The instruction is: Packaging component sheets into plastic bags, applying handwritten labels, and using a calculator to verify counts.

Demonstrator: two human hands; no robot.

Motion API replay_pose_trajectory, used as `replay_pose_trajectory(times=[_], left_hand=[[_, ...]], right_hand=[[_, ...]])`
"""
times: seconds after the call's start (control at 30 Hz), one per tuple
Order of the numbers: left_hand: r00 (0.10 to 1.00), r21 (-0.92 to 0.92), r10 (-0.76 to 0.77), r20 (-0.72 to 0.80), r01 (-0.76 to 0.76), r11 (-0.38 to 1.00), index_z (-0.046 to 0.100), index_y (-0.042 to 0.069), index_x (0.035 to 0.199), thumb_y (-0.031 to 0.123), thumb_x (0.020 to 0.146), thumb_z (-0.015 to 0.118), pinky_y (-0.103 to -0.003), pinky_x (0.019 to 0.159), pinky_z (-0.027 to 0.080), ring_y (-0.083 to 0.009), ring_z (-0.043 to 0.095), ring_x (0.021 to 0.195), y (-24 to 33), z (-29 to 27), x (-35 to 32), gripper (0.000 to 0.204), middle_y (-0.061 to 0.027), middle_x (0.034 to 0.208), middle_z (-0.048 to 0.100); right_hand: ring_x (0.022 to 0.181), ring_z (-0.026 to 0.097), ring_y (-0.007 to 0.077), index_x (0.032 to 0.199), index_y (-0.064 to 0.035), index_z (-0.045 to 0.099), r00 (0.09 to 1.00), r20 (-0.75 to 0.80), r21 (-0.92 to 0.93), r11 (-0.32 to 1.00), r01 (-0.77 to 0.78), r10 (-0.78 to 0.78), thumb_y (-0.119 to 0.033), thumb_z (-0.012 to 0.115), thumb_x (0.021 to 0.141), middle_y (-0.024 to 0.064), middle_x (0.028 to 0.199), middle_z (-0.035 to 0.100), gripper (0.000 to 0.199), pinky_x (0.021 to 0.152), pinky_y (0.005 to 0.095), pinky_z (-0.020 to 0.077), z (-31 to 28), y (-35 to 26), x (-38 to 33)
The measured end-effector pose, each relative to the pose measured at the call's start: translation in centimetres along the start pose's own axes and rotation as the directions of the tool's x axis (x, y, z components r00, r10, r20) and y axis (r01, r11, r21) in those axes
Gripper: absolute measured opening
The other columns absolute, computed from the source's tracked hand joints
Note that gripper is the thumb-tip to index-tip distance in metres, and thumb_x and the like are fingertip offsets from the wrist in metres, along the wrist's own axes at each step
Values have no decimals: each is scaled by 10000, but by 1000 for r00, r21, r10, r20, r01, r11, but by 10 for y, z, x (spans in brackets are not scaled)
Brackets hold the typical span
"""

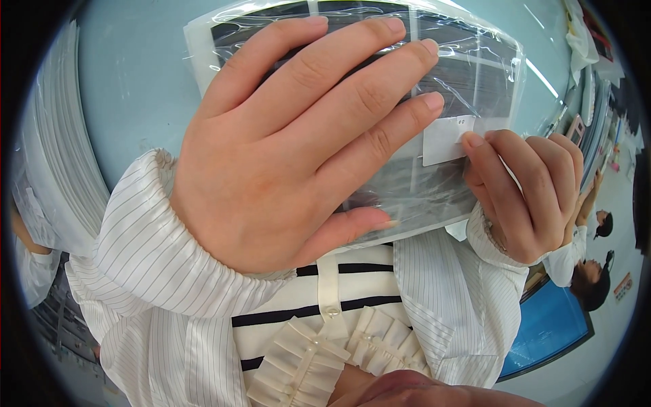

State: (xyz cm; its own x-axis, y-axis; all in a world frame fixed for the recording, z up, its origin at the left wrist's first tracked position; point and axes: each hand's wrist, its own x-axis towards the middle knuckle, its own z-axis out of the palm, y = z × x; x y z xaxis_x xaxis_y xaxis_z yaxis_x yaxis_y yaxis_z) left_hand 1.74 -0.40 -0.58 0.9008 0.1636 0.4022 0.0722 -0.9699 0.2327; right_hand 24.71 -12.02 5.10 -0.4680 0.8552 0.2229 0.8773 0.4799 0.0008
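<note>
The left hand [298,142] lies flat and open, fingers spread, pressed palm-down on a clear plastic bag [468,74] that holds a flat dark item with pale bands across it. It grips nothing; it only pins the bag, with the thumb tucked along the bag's near edge. The hand covers the middle and left of the bag, so most of what lies inside is hidden, and the glare on the film blurs the rest.

The right hand [529,193] is curled at the bag's right edge, its fingertips pinching a small white label [444,139] stuck on the film. The thumb is out of sight behind the fingers, so how firm the pinch is cannot be told. The mark on the label is too small to make out.

The bag rests on a pale blue-grey desk [135,81], close to the person's chest; its near edge is hidden behind the left hand and the striped cuffs [135,237]. A stack of pale flat sheets or trays [57,156] curves along the left rim, bent by the lens and cut off. At the right rim, clutter on the desk is too warped to name, and another person [583,264] in white is partly seen beside a blue panel [549,325].
</note>
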Motion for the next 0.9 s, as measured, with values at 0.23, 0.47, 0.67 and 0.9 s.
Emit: replay_pose_trajectory(times=[0.23, 0.47, 0.67, 0.9], left_hand=[[998, 1, -12, 60, 12, 1000, 613, 54, 1249, 551, 859, 522, -432, 1016, 372, -341, 497, 1247, 1, -4, -1, 639, -162, 1338, 546], [995, 1, -4, 103, 4, 1000, 609, 48, 1253, 555, 851, 531, -435, 1018, 372, -350, 494, 1248, 3, -10, 4, 652, -169, 1340, 542], [991, 31, 4, 133, -8, 999, 606, 44, 1256, 559, 845, 539, -438, 1020, 372, -357, 492, 1249, -2, -20, -4, 663, -175, 1342, 538], [987, 40, 63, 150, -70, 997, 603, 38, 1260, 563, 837, 548, -441, 1022, 371, -365, 489, 1250, -24, -2, -1, 677, -182, 1345, 534]], right_hand=[[655, 565, 211, 870, -49, 732, 998, -27, 52, 997, -56, 57, -128, 781, 503, 63, 797, 660, 379, 601, 364, 438, -1, -4, -12], [645, 561, 206, 817, -13, 723, 988, -113, -2, 994, -109, 108, -76, 742, 537, 97, 762, 657, 287, 546, 332, 418, -5, 3, -22], [642, 576, 245, 841, 14, 702, 920, -267, 54, 957, -284, 287, 60, 680, 570, 139, 751, 662, 276, 562, 322, 439, -7, -4, -42], [687, 616, 248, 829, 76, 636, 587, -571, 56, 741, -669, 573, 45, 626, 725, 172, 750, 657, 109, 631, 332, 488, -4, 12, -236]])
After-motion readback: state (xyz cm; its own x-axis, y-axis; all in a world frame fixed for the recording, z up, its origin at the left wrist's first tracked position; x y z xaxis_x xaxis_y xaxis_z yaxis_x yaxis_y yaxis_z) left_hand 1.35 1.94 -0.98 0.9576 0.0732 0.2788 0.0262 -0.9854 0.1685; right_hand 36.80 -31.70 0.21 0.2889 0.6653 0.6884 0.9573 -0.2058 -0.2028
